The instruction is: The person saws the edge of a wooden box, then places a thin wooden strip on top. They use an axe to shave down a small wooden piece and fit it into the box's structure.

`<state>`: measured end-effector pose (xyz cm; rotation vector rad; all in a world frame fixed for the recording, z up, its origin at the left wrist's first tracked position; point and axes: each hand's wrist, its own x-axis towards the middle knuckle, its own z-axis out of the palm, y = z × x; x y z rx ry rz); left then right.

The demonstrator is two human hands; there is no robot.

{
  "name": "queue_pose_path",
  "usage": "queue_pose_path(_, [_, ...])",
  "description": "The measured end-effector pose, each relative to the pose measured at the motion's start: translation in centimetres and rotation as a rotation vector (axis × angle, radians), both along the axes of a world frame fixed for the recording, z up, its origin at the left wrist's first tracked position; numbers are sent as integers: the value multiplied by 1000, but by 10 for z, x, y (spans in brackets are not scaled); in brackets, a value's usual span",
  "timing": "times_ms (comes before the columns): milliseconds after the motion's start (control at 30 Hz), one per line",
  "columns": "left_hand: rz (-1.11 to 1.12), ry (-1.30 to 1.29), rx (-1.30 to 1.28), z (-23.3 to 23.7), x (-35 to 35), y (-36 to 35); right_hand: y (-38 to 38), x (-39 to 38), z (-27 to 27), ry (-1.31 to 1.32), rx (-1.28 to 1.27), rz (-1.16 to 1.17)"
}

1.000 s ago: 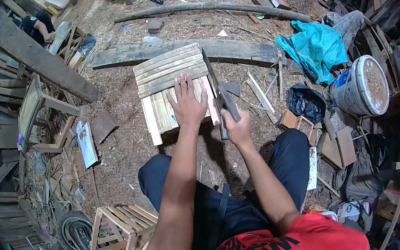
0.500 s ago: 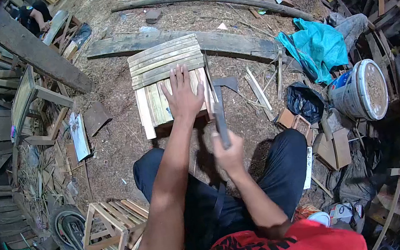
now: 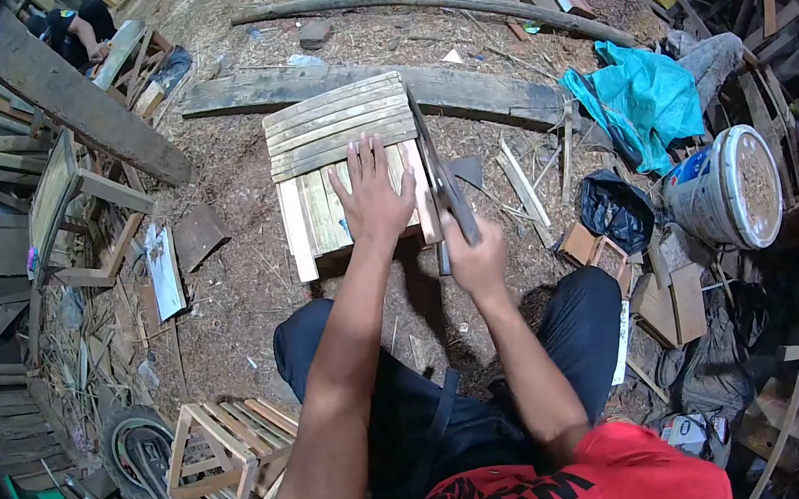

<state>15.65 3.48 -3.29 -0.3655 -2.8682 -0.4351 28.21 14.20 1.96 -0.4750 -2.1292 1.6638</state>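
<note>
A small box of pale wooden slats (image 3: 336,111) stands on the ground in front of me, its upper slats overlapping in rows. My left hand (image 3: 377,202) lies flat on its top, fingers spread, over the lower slats. In my closed right hand (image 3: 477,254) is a long dark flat tool (image 3: 446,178) that looks like a machete. Its length runs up along the box's right edge, and its grip is hidden in my fist. Behind it, a dark axe-like head (image 3: 467,172) shows on the ground to the right of the box.
A heavy plank (image 3: 490,94) and a long pole (image 3: 448,3) lie beyond the box. To the right are a teal plastic sheet (image 3: 638,102), a white bucket (image 3: 724,186) and wood scraps. A slatted wooden frame (image 3: 231,463) sits lower left. A person (image 3: 84,34) is at the far left.
The long dark tool, blurred and nearer my knees before, now lies along the box's right edge. My right hand has moved up and right. My left hand remains on the slats.
</note>
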Motion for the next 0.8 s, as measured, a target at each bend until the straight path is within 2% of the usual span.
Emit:
queue_pose_path(67, [6, -16, -14, 0, 2, -1, -8, 31, -2, 22, -9, -41])
queue_pose_path(133, [10, 5, 0, -1, 4, -1, -11, 27, 2, 13, 25, -57])
queue_pose_path(200, [8, 4, 8, 1, 1, 0, -2, -9, 0, -55, 70, -48])
queue_pose_path(233, [-1, 33, 23, -3, 2, -1, 1, -33, 5, -38, -74, -1])
queue_pose_path(267, [-1, 20, 26, -3, 4, -1, -2, -45, 6, -11, -67, -30])
queue_pose_path(467, [4, -10, 16, 3, 1, -1, -8, 32, 0, 20, 46, -26])
queue_pose_path(667, [3, -9, 17, 4, 0, -1, 5, -38, -2, -40, -23, 8])
queue_pose_path(800, [10, -6, 22, 0, -1, 0, -13, 40, 0, 11, 45, -43])
